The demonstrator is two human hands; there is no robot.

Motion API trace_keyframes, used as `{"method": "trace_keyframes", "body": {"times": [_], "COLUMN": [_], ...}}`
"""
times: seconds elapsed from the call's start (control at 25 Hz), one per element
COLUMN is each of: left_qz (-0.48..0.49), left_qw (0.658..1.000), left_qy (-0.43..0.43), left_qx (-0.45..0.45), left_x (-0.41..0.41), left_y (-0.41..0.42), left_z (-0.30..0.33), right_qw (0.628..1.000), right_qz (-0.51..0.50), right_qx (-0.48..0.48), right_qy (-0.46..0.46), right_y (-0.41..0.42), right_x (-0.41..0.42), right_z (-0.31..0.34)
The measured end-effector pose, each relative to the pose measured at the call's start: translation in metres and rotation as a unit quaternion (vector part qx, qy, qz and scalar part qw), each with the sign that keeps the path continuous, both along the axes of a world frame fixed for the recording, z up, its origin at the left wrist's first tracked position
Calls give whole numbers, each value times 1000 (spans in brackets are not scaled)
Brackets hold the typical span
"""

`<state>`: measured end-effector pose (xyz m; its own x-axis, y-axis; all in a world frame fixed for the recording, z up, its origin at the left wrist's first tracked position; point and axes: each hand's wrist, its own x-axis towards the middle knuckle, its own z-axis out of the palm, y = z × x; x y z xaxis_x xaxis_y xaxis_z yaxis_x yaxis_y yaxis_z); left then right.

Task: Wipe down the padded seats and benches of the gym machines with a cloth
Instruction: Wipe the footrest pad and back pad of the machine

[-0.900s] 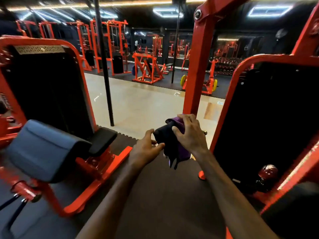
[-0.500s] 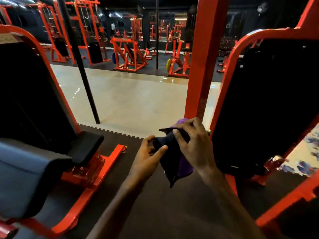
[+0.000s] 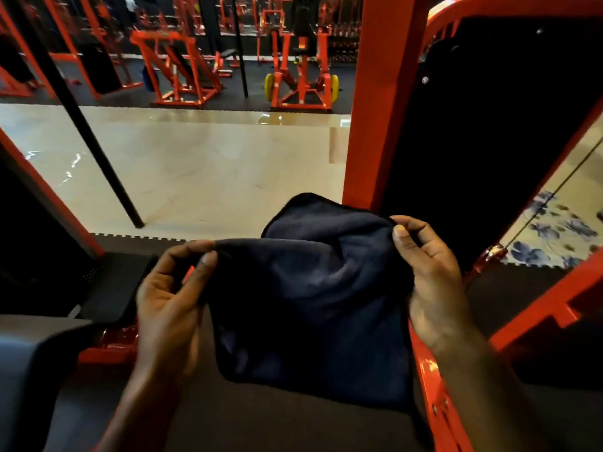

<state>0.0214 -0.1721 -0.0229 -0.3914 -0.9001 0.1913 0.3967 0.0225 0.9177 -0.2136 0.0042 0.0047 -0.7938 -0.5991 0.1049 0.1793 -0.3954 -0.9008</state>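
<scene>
Orange machines crowd the dark gym floor. Left hand (image 3: 169,298) and right hand (image 3: 430,275) each pinch the cloth (image 3: 310,298) in their fingers, midair; a loose pinch could drop it.

Open floor ahead beyond the red upright post (image 3: 375,102), left of it. Right of the post, a black panel (image 3: 489,125) blocks passage. A slanted black pole (image 3: 81,125) crosses well left of the post.

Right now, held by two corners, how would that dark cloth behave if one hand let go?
The dark cloth likely flops: it sags and folds between the left hand and right hand. It is probably light, since fingertip pinches carry it. Its fuzzy surface suggests it grips rather than slips.
</scene>
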Motion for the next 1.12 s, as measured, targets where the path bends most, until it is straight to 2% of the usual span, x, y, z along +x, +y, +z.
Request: {"method": "trace_keyframes", "body": {"times": [0.16, 0.24, 0.32, 0.36, 0.44, 0.56, 0.6, 0.76, 0.84, 0.96, 1.04, 1.12], "left_qz": [-12, -25, -78, -105, -135, -100, -88, -115, -121, -136, -163, -186], "left_qw": [1000, 999, 994, 987, 956, 908, 908, 951, 953, 951, 949, 934], "left_qy": [2, 1, -7, -39, -157, -285, -292, -214, -212, -211, -204, -222], "left_qx": [-12, -28, -76, -119, -211, -289, -289, -192, -180, -182, -175, -207], "left_x": [31, 43, 59, 69, 87, 106, 110, 120, 115, 103, 95, 86], "left_y": [-15, -9, 1, 4, 3, -3, -2, 11, 16, 29, 40, 48], "left_z": [3, 4, 3, 0, -10, -24, -27, -26, -27, -27, -24, -21], "right_qw": [998, 998, 995, 994, 997, 1000, 1000, 1000, 997, 960, 926, 858], "right_qz": [-29, 31, 90, 103, 75, -6, -16, -20, -21, -78, -115, -172], "right_qx": [9, -14, -44, -40, -19, 11, 13, 17, 61, 183, 246, 336], "right_qy": [-46, -48, -24, -14, -3, 25, 24, -2, 34, 196, 261, 348], "right_y": [24, 40, 58, 66, 82, 104, 112, 144, 155, 166, 178, 190], "right_x": [28, 46, 68, 79, 96, 110, 113, 122, 121, 111, 102, 93], "right_z": [-10, -15, -22, -28, -42, -57, -60, -66, -71, -76, -75, -77]}}
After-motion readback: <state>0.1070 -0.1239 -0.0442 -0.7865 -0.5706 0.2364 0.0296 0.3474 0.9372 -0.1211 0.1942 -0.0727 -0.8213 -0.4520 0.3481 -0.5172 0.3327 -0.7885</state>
